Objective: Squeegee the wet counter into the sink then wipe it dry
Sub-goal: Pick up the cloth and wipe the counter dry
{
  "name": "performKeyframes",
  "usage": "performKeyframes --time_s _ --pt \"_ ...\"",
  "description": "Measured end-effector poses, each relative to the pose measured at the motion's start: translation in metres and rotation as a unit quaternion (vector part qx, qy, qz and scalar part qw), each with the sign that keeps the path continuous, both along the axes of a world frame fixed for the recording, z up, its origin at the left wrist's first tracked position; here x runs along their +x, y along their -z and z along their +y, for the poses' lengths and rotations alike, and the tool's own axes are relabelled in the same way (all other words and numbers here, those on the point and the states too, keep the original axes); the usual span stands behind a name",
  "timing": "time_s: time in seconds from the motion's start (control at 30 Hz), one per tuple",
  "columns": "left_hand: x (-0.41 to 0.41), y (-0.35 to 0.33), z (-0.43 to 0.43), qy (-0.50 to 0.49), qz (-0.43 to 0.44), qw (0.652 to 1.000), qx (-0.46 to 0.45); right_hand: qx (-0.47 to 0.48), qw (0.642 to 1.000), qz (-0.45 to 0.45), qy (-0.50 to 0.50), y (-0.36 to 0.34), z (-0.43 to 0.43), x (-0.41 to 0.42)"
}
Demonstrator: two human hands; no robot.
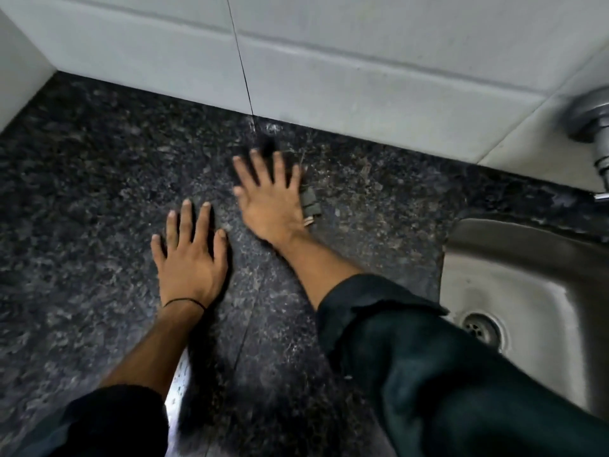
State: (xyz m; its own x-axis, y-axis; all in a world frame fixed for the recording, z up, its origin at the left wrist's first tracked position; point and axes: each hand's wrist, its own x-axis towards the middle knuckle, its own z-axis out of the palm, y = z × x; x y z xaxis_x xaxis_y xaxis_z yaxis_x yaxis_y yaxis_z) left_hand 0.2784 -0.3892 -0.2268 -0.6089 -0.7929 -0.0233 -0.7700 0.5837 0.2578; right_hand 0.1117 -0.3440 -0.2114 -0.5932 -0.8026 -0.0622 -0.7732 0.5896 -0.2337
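1. Left hand (pixel 189 258) lies flat on the dark counter (pixel 82 192), fingers straight and spread, holding nothing.
2. Sink (pixel 494 278) is at the right, set into the counter.
3. Right hand (pixel 270 202) is farther back, fingers splayed, palm pressing the grey cloth (pixel 311 206) down.
4. The cloth is mostly hidden, with an edge poking out on the sink side, apart from the sink.
5. Tap (pixel 596 127) and tiled wall (pixel 362 61) are behind.

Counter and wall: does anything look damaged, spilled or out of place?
Only a thin dark line on the white wall behind the counter: it runs slanted, perhaps a crack or an open joint. Nothing looks spilled.
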Motion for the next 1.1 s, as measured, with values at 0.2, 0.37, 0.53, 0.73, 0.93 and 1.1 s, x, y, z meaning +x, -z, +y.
performKeyframes --time_s 0.2,0.37,0.53,0.73,0.93,1.1 --pt "-0.007 -0.005 -0.010 0.000 0.005 1.000 0.005 -0.029 0.999 -0.011 -0.029 0.001 0.014 -0.034" --pt "-0.007 -0.006 -0.005 -0.009 -0.003 1.000 0.005 -0.018 0.962 0.017 0.272 -0.001 0.156 -0.120" --pt "-0.009 -0.007 -0.001 -0.009 -0.009 1.000 0.000 -0.004 0.893 -0.003 0.450 0.000 0.155 -0.119" --pt "-0.020 -0.008 -0.004 -0.001 0.007 1.000 0.004 -0.014 0.955 0.003 0.298 -0.003 0.018 -0.077" --pt "-0.005 -0.018 -0.023 0.010 0.041 0.999 0.010 0.021 0.980 -0.030 -0.195 -0.010 -0.034 -0.068" --pt "0.024 -0.015 -0.052 -0.087 -0.010 0.996 -0.004 0.000 0.999 0.007 -0.032 -0.011 -0.045 -0.098"
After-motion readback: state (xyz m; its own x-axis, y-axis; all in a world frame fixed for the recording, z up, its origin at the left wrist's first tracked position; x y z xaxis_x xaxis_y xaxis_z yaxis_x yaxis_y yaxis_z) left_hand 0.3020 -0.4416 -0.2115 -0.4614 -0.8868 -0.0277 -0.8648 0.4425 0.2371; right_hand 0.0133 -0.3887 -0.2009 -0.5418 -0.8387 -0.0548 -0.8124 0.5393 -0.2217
